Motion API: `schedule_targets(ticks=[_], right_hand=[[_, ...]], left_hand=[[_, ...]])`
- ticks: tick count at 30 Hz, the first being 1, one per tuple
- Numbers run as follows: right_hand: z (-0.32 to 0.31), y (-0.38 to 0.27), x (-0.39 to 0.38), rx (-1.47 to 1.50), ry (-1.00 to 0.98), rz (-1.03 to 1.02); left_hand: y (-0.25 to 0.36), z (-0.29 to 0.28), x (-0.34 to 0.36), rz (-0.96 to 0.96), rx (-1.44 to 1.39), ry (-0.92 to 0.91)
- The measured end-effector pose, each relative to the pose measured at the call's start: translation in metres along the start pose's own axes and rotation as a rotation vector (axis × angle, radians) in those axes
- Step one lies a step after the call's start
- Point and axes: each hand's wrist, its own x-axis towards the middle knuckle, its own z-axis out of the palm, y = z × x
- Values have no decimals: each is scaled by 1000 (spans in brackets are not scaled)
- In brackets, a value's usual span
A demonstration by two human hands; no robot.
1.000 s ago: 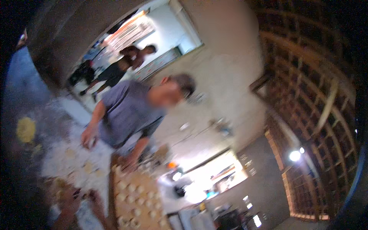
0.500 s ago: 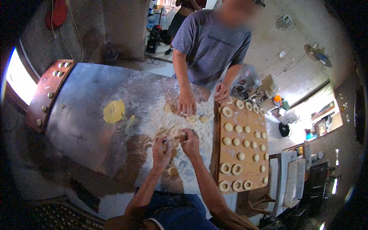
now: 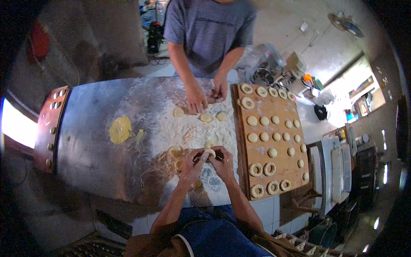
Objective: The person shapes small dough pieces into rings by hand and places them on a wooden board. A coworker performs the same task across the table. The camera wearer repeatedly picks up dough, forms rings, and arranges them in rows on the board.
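Observation:
My left hand (image 3: 192, 163) and my right hand (image 3: 222, 162) meet over the floured near side of the metal table. Between their curled fingers they hold a pale piece of dough (image 3: 209, 152), which looks like a ring; part of it is hidden by the fingers. Flat dough rounds lie in the flour around my hands: one (image 3: 175, 150) left of my left hand, another (image 3: 197, 183) by my wrists, and one (image 3: 209, 144) just beyond my fingertips.
Across the table, a co-worker's hands (image 3: 197, 100) are near several more dough rounds (image 3: 206, 117). To the right, a wooden board (image 3: 280, 162) carries dough rings and rounds. Yellow dough or fat (image 3: 120, 129) lies left. Another board (image 3: 50, 115) with dough pieces stands at the far left.
My hands have come together on the dough piece; before, they were apart. The co-worker's hand has left the board's far corner, where a ring now shows. The whole view has shifted.

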Motion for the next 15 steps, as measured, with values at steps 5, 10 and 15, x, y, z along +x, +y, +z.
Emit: schedule_targets(ticks=[5, 10, 15], right_hand=[[-22, -14, -13, -7, 34, 82], [-55, -27, -22, 336, -211, 221], [-87, -17, -18, 1052, -99, 428]], left_hand=[[13, 19, -4, -33, -54, -94], [9, 46, -11, -468, -757, -48], [11, 61, -27, -330, -810, -332]])
